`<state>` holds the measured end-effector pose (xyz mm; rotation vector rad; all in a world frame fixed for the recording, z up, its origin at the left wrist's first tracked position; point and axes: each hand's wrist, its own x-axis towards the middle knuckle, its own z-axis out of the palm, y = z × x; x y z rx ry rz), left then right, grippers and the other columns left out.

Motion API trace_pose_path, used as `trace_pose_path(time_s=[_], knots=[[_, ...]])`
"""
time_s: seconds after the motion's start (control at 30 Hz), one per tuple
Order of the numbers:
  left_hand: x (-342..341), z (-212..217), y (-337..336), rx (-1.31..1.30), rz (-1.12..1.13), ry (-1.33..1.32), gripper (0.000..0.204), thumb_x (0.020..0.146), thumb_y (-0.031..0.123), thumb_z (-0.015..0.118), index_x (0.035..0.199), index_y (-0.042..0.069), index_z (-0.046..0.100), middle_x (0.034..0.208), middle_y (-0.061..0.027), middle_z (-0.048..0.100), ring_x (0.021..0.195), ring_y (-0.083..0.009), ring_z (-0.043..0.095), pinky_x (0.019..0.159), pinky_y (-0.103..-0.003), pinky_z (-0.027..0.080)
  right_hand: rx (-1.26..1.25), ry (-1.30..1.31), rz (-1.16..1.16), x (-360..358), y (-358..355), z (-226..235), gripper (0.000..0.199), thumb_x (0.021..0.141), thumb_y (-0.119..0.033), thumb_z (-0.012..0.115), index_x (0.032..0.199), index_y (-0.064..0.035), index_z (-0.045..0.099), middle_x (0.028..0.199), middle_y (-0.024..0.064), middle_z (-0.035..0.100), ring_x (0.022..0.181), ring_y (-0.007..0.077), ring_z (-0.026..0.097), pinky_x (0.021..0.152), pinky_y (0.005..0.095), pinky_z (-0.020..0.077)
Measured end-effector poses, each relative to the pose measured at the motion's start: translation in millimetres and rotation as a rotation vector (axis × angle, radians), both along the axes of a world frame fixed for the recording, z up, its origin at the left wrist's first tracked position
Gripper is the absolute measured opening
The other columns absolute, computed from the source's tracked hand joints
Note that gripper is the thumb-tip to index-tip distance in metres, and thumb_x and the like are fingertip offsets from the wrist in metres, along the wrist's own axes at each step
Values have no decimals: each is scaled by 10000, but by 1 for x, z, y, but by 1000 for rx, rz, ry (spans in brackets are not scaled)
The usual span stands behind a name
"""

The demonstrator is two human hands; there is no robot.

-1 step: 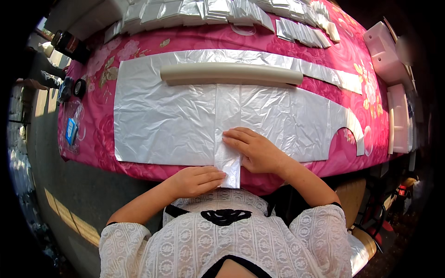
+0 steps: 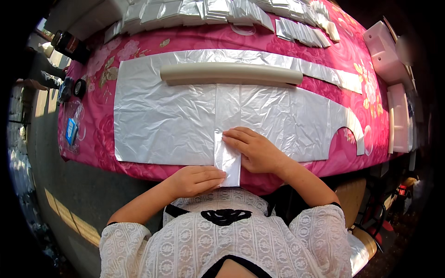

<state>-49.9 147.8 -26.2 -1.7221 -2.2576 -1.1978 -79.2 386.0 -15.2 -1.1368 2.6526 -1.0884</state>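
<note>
A thin silvery-white plastic sheet, shaped like an apron (image 2: 162,116) with a curved cut-out at its right end, lies wrinkled across the table. On its near middle part is a narrow folded plastic strip (image 2: 228,162), whose near end hangs past the table edge. My left hand (image 2: 197,180), fingers together, grips the strip's left edge near that end; its thumb is hidden. My right hand (image 2: 250,149) lies across the strip farther up, fingertips at the left edge and thumb by the right edge. Behind both hands, a long beige tube (image 2: 232,73) rests on the sheet.
Stacks of folded silvery packets (image 2: 185,13) line the table's far side. A pink flowered cloth (image 2: 97,116) covers the table. At left are a roll of black tape (image 2: 79,88) and a blue packet (image 2: 71,131). White foam boxes (image 2: 399,118) stand at right.
</note>
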Motion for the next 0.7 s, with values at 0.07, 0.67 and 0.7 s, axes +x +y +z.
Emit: trace_pose_path(time_s=[0.07, 0.67, 0.7], knots=[[-3, 6, 2, 115, 68, -88, 217, 780, 147, 631, 941, 3, 610, 1042, -120, 612, 934, -258, 613, 790, -334, 520, 6, 34, -37, 2, -3, -6, 500, 642, 37, 558, 1136, -33, 538, 1178, 122, 538, 1085, 298, 500, 921, 368, 427], [-55, 12, 15, 73, 324, -955, 1012, 742, 738, 424, 1371, -34, 246, 1185, -174, 546, 1056, -265, 543, 949, -347, 373, -98, -298, -415, -19, -1, 4, 123, 792, -115, 577, 811, -10, 640, 658, 79, 622, 618, 204, 611, 598, 321, 481], [-57, 8, 14, 181, 381, -1084, 788, 864, 554, 449, 1358, -34, 275, 1220, -173, 525, 1089, -246, 519, 946, -337, 372, -75, -421, -440, -28, 0, 6, 139, 805, -118, 564, 813, 0, 637, 640, 87, 617, 591, 203, 609, 582, 318, 477]])
